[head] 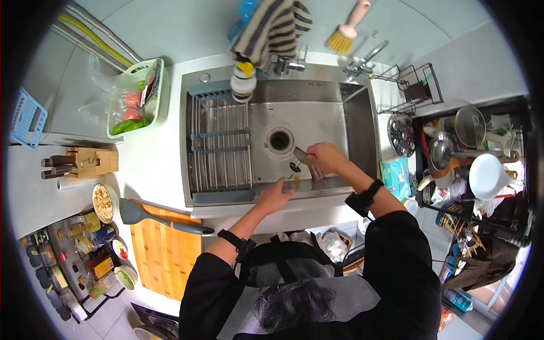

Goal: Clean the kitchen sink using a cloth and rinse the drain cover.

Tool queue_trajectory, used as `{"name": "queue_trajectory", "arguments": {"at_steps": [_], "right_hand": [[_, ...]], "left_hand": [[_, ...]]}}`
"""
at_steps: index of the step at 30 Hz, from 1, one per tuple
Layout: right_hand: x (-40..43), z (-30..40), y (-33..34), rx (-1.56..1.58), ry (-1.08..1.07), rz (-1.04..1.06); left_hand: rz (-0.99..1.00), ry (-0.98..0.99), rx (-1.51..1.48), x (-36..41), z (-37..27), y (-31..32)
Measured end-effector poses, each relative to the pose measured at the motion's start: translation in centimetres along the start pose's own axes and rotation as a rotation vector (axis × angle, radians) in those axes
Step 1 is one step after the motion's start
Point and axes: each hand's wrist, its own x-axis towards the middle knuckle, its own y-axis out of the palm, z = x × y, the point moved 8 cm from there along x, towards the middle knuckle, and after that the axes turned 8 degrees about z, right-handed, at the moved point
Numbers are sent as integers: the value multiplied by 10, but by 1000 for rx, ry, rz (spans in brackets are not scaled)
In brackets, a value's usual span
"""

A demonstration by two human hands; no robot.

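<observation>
My right hand (326,158) grips what looks like a metal sink drain strainer (301,155), tilted on its side over the basin. A short stem with a dark knob (295,167) sticks out of it, and my fingers hide part of it. Just beyond lies the round drain opening (280,141) of the stainless steel sink (314,114). My left hand (274,198) is at the sink's front rim, palm partly turned up, fingers apart and holding nothing. A small yellow scrap (296,179) lies in the basin between my hands.
A dish rack (221,142) spans the sink's left side; a white bottle (243,83) and tap (289,64) stand behind. Left are a vegetable basket (160,102), knife block (95,160), and grey spatula (168,221) across a wooden cutting board (163,263). Cluttered utensils (463,148) fill the right.
</observation>
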Motion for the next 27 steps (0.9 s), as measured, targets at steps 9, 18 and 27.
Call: {"name": "queue_trajectory", "arguments": {"at_steps": [9,18,27], "right_hand": [[84,-18,53,890,156,295],[97,46,-75,311,-34,-165],[96,134,-137,902,-441,-168]], "left_hand": [[-130,-329,-881,45,6,-82],[-1,-120,-1198,71,-7,-97],[49,-116,-1265,69,-20,-95]]}}
